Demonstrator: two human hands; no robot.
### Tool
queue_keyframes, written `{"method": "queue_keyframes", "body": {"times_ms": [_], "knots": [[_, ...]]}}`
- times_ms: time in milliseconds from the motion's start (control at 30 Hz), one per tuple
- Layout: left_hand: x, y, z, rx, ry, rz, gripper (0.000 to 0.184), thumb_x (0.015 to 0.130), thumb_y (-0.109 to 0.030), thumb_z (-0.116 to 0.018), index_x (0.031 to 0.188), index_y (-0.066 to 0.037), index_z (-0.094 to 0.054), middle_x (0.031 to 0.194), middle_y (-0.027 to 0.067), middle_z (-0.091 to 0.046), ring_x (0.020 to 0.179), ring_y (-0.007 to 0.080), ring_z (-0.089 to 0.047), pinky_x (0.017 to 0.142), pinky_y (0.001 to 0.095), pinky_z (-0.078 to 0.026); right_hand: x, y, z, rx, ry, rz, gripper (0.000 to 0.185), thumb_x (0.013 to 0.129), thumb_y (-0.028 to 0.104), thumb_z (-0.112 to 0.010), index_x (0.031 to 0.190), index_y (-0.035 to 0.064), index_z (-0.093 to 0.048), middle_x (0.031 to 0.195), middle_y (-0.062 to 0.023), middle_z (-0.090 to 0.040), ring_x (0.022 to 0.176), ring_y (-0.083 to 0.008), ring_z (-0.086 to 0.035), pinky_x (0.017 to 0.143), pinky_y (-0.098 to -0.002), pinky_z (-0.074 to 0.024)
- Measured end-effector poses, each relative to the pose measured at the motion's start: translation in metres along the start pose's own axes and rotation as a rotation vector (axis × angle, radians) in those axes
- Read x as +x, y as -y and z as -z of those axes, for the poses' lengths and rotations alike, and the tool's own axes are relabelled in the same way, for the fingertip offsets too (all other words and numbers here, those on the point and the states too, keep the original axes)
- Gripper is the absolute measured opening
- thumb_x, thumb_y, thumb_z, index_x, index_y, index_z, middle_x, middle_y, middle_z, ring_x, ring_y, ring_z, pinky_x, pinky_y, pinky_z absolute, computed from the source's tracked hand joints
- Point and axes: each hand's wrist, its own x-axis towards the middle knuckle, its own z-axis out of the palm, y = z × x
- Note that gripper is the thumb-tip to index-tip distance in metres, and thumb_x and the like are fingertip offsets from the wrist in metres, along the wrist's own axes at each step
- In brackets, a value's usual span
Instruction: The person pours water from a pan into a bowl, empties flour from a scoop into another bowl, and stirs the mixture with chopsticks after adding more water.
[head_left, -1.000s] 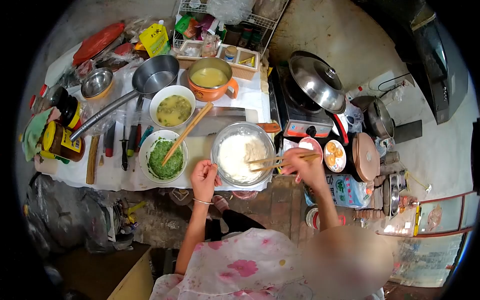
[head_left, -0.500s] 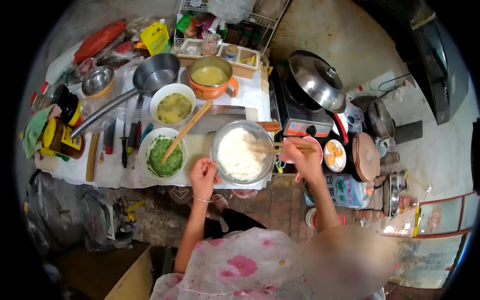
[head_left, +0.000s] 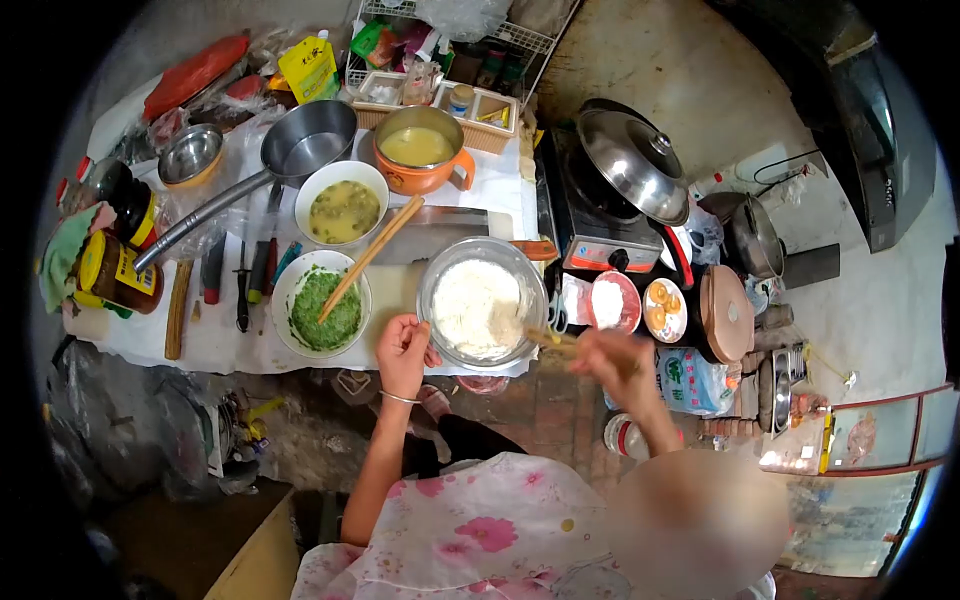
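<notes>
Brick flooring (head_left: 560,400) shows below the near edge of a white-covered table (head_left: 225,345), in a crowded kitchen with a gas stove (head_left: 610,257) beyond the table's right edge. By the near edge, towards the right corner, sits a mixing bowl (head_left: 535,290) holding a pale, lumpy mixture (head_left: 475,305). At its near-left rim the left hand (head_left: 403,355) has its fingers curled in, thumb and fingertips pinching the rim. Off the bowl's near-right side, the right hand (head_left: 617,368) is closed around wooden chopsticks (head_left: 556,342); both are blurred, and whether the tips touch the mixture I cannot tell.

Just left of the bowl, also near the front edge, a white bowl (head_left: 283,310) of chopped greens (head_left: 330,312) has a second pair of chopsticks (head_left: 375,255) leaning out of it. Behind the mixing bowl lies a knife with a wooden handle (head_left: 535,250) pointing towards the right edge.

Stirring looks like the step in hand, with some of the mixture seemingly loose and dry. Another stroke would call for the tips well inside the rim and a steady left pinch.
</notes>
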Motion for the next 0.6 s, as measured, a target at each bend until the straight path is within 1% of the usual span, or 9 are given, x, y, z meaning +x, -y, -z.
{"method": "queue_keyframes", "body": {"times_ms": [67,100,133,200,267,333,367,433,600], "knots": [[-0.001,0.002,0.0,-0.008,-0.001,0.006,0.009,0.086,-0.007,-0.053,0.088,0.0,-0.048,0.057,0.002,-0.05,0.042,0.0087,-0.05,0.037,0.0192,-0.037,-0.016,0.001,-0.025,-0.34,0.066,0.279,0.015,0.079,0.004,-0.059,0.092,-0.0033,-0.061,0.073,-0.0087,-0.061,0.063,-0.0162,-0.06,0.054,-0.0257,-0.0475],[0.0,0.003,0.001,-0.015,0.004,-0.01,0.009,0.086,-0.007,-0.052,0.088,0.0,-0.047,0.057,0.0023,-0.051,0.042,0.0089,-0.051,0.037,0.0193,-0.037,-0.016,0.01,-0.039,-0.39,0.049,0.437,0.015,0.076,0.004,-0.062,0.089,-0.0028,-0.061,0.072,-0.0108,-0.061,0.059,-0.0198,-0.058,0.051,-0.0285,-0.0445],[-0.001,0.003,0.002,-0.019,0.012,-0.021,0.009,0.086,-0.007,-0.052,0.088,0.0,-0.047,0.058,0.0025,-0.051,0.042,0.0092,-0.051,0.038,0.0194,-0.037,-0.013,0.011,-0.041,-0.389,0.048,0.429,0.015,0.076,0.004,-0.062,0.089,-0.0028,-0.061,0.072,-0.0108,-0.061,0.059,-0.0198,-0.058,0.051,-0.0285,-0.0445],[-0.002,0.003,0.003,-0.024,0.024,-0.004,0.009,0.086,-0.007,-0.052,0.088,0.0,-0.047,0.058,0.0028,-0.051,0.042,0.0093,-0.051,0.038,0.0195,-0.038,-0.005,0.012,-0.044,-0.3,0.024,0.288,0.01,0.08,0.003,-0.058,0.085,-0.005,-0.062,0.078,-0.0114,-0.063,0.068,-0.0195,-0.061,0.057,-0.0281,-0.05],[0.0,0.001,0.002,-0.046,0.028,-0.004,0.009,0.086,-0.006,-0.052,0.088,0.001,-0.047,0.058,0.0031,-0.051,0.042,0.0094,-0.051,0.038,0.0195,-0.038,0.001,0.018,-0.026,-0.34,-0.029,0.185,0.012,0.08,0.003,-0.057,0.087,-0.0059,-0.06,0.073,-0.0123,-0.062,0.068,-0.0175,-0.061,0.058,-0.0259,-0.0483],[0.0,0.001,0.001,-0.017,0.015,0.001,0.009,0.086,-0.006,-0.052,0.089,0.001,-0.047,0.059,0.0037,-0.052,0.042,0.0097,-0.052,0.038,0.0196,-0.038,-0.002,0.037,-0.009,-0.475,0.066,0.108,0.013,0.079,0.003,-0.058,0.089,-0.0057,-0.059,0.072,-0.0123,-0.061,0.065,-0.0185,-0.061,0.058,-0.0262,-0.0484],[-0.001,0.001,0.001,-0.019,0.014,0.004,0.009,0.086,-0.006,-0.052,0.089,0.001,-0.047,0.059,0.0037,-0.052,0.042,0.0097,-0.052,0.038,0.0196,-0.038,-0.006,0.039,-0.011,-0.477,0.067,0.105,0.013,0.079,0.003,-0.058,0.089,-0.0057,-0.059,0.072,-0.0123,-0.061,0.065,-0.0185,-0.061,0.058,-0.0262,-0.0484],[-0.001,0.002,0.002,-0.039,0.02,-0.008,0.008,0.086,-0.005,-0.052,0.088,0.002,-0.048,0.059,0.0039,-0.052,0.042,0.0095,-0.051,0.038,0.0196,-0.038,-0.02,0.038,-0.019,-0.614,0.194,0.385,0.013,0.077,0.003,-0.059,0.088,-0.0048,-0.058,0.071,-0.012,-0.059,0.062,-0.0208,-0.06,0.055,-0.0277,-0.0481],[-0.001,0.006,0.003,-0.058,0.025,-0.022,0.009,0.086,-0.005,-0.052,0.089,0.002,-0.049,0.059,0.0041,-0.053,0.043,0.0096,-0.052,0.037,0.0197,-0.039,-0.026,0.038,-0.081,-0.5,0.106,0.365,0.013,0.077,0.001,-0.059,0.089,-0.004,-0.059,0.074,-0.013,-0.06,0.061,-0.0223,-0.059,0.053,-0.0276,-0.0483]]}}
